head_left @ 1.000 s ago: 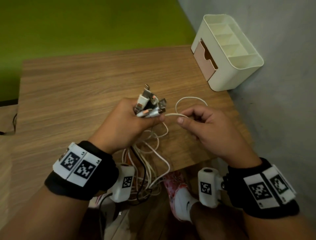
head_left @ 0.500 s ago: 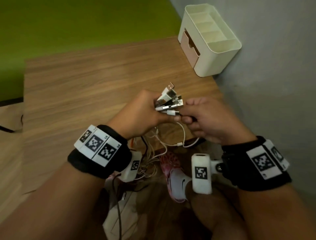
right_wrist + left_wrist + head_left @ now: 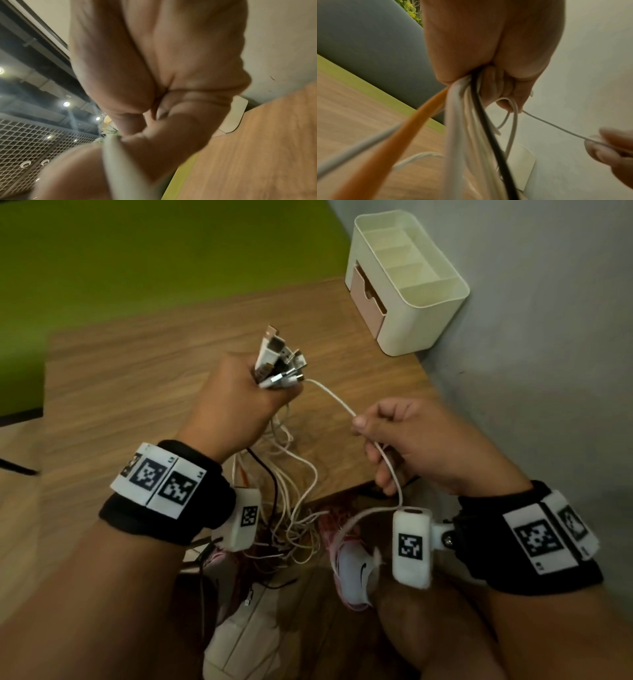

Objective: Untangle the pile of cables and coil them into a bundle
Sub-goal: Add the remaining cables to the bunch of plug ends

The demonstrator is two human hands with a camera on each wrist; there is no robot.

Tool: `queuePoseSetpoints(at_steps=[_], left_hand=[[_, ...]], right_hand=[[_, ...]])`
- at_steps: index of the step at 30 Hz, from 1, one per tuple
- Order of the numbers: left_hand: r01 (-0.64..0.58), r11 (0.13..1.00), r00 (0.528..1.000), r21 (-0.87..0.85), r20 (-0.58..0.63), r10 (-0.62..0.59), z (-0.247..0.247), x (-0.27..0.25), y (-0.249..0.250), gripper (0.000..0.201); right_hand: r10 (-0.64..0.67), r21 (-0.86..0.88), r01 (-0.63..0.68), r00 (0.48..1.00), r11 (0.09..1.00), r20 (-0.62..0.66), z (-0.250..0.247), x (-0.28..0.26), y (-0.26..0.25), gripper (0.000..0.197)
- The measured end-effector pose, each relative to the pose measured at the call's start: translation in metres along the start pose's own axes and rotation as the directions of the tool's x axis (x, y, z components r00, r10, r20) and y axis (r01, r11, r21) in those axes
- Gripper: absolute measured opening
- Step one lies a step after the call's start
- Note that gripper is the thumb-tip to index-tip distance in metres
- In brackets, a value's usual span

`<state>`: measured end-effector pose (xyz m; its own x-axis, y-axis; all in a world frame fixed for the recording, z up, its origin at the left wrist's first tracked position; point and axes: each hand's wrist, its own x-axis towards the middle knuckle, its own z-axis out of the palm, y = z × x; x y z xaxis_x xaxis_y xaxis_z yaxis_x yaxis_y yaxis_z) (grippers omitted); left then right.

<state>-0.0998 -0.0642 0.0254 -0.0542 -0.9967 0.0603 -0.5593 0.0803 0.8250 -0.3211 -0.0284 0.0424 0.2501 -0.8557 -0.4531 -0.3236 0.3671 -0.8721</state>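
The left hand (image 3: 236, 395) is closed in a fist around a bunch of cables (image 3: 284, 508), above the wooden counter (image 3: 137, 364). The plugs (image 3: 279, 361) stick out of the top of the fist, toward 12 o'clock. Below the fist the cables hang down in loose loops past the near edge of the counter. Most of them are white; in the left wrist view one black cable (image 3: 489, 135) and one orange cable (image 3: 399, 138) are also in the bunch.

One white cable (image 3: 337, 400) leaves the plugs and runs toward 4 o'clock to the right hand (image 3: 421, 443). The right hand pinches this cable between the thumb and the first finger, and the other fingers are curled around it lower down. The cable then goes down past the white camera on the right wrist. The two hands are apart, and the stretch of cable between them curves only a little.

A cream organizer (image 3: 407, 282) with open compartments and a pink drawer stands on the far right corner of the counter, at about 1 o'clock from the hands, beside the grey wall. Below the counter edge a white and pink shoe (image 3: 356, 570) is visible.
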Motion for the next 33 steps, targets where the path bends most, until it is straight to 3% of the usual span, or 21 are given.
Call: queuePoseSetpoints(at_steps=[4, 7, 10, 12, 13, 15, 18, 22, 25, 28, 30, 33], left_hand=[[0.033, 0.999, 0.989, -0.023, 0.145, -0.03, 0.01, -0.004, 0.005, 0.021], [0.109, 0.977, 0.986, -0.182, 0.141, -0.084, 0.014, -0.001, 0.005, 0.017], [0.176, 0.903, 0.984, -0.393, 0.105, -0.146, 0.012, 0.001, 0.002, 0.023], [0.203, 0.865, 0.979, -0.46, 0.122, -0.165, 0.011, 0.002, 0.001, 0.026], [0.207, 0.85, 0.978, -0.485, 0.133, -0.162, 0.012, 0.001, 0.002, 0.027], [0.21, 0.816, 0.976, -0.539, 0.161, -0.145, 0.015, -0.001, 0.005, 0.029], [0.217, 0.769, 0.97, -0.601, 0.224, -0.098, 0.024, -0.006, 0.013, 0.031], [0.231, 0.704, 0.956, -0.671, 0.291, -0.037, 0.03, -0.009, 0.019, 0.029], [0.211, 0.685, 0.962, -0.697, 0.272, -0.018, 0.027, -0.009, 0.017, 0.026], [0.196, 0.639, 0.967, -0.744, 0.255, 0.0, 0.025, -0.008, 0.016, 0.022], [0.195, 0.596, 0.971, -0.779, 0.24, -0.003, 0.025, -0.007, 0.016, 0.024], [0.2, 0.55, 0.974, -0.811, 0.227, -0.019, 0.023, -0.006, 0.014, 0.027]], right_hand=[[0.07, -0.047, -0.067, 0.994, 0.997, 0.081, 0.008, -0.002, 0.002, 0.019], [0.153, -0.218, -0.12, 0.978, 0.968, 0.141, 0.013, 0.002, 0.006, 0.019], [0.237, -0.655, -0.042, 0.948, 0.755, 0.213, 0.012, 0.001, 0.005, 0.021], [0.277, -0.751, -0.047, 0.943, 0.659, 0.183, 0.006, 0.0, 0.004, 0.023], [0.258, -0.731, -0.076, 0.956, 0.678, 0.14, 0.002, 0.001, 0.005, 0.025], [0.135, -0.583, -0.116, 0.991, 0.804, -0.012, -0.004, 0.002, 0.004, 0.031], [-0.086, -0.408, 0.002, 0.978, 0.913, -0.189, 0.0, 0.006, 0.004, 0.032], [-0.362, -0.482, 0.2, 0.891, 0.853, -0.272, 0.015, 0.011, 0.009, 0.032], [-0.457, -0.505, 0.306, 0.865, 0.807, -0.208, 0.015, 0.014, 0.01, 0.037], [-0.339, -0.528, 0.293, 0.941, 0.797, 0.01, 0.018, 0.012, 0.01, 0.048], [-0.16, -0.534, 0.206, 0.978, 0.82, 0.131, 0.02, 0.01, 0.008, 0.037], [0.019, -0.355, 0.077, 0.965, 0.932, 0.26, 0.022, 0.005, 0.005, 0.018]])
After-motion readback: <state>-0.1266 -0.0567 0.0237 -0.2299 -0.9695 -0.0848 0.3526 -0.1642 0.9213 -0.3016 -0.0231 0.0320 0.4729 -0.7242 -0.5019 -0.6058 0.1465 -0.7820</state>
